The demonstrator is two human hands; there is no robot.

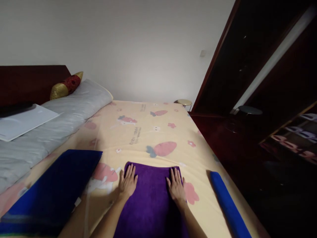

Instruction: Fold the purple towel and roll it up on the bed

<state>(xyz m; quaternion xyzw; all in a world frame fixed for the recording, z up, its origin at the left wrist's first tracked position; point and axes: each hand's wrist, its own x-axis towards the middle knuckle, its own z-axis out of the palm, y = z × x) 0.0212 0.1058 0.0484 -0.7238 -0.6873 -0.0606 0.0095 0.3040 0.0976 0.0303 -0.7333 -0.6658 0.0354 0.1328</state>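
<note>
A purple towel [152, 198] lies spread on the bed, its far edge running across between my hands and its near end cut off by the bottom of the view. My left hand [128, 181] rests flat at the towel's far left corner, fingers stretched out. At the far right corner lies my right hand [176, 186], also flat with fingers apart. Neither hand grips the cloth. Left of the towel is a folded dark blue cloth [56, 185] with a small white tag. A long, narrow, folded blue cloth [229, 205] lies to the right, near the bed's edge.
The bed [138, 132] has a cream sheet with carrot prints. A grey pillow [74, 105], a red and gold cushion [66, 86] and a white board-like object [27, 122] are on the left. Beyond the bed stand a stool [184, 102] and, at right, a shoe rack [297, 138].
</note>
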